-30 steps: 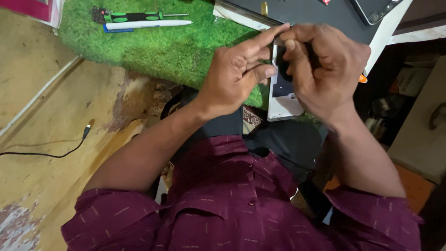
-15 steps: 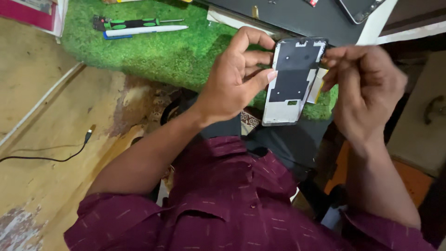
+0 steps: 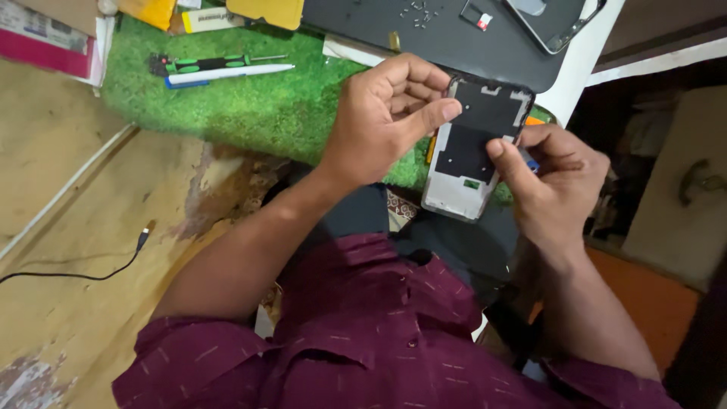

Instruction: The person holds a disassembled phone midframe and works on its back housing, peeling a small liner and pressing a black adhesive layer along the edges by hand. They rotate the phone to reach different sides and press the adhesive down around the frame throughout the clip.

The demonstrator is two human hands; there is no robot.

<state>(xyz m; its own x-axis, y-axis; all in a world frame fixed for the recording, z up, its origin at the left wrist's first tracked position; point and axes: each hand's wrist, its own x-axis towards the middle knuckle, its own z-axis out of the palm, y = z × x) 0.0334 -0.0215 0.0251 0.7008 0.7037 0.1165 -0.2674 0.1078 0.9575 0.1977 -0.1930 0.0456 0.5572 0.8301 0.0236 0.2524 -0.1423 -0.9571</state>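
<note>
Tilted nearer upright than before, opened phone stood pinched between left hand above and right hand below.

Hidden: my left hand covers the phone frame's left edge | my right hand hides a small blue item | Cut off: second phone shell, top edge | Too small: screws, count unclear

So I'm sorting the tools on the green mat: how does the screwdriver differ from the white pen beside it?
The screwdriver has a black-and-green handle and a thin bare metal shaft; the white pen is plain white with a blue end. The screwdriver lies farther from the person, the pen nearer. Both lie flat, side by side and parallel, on the green mat.
</note>
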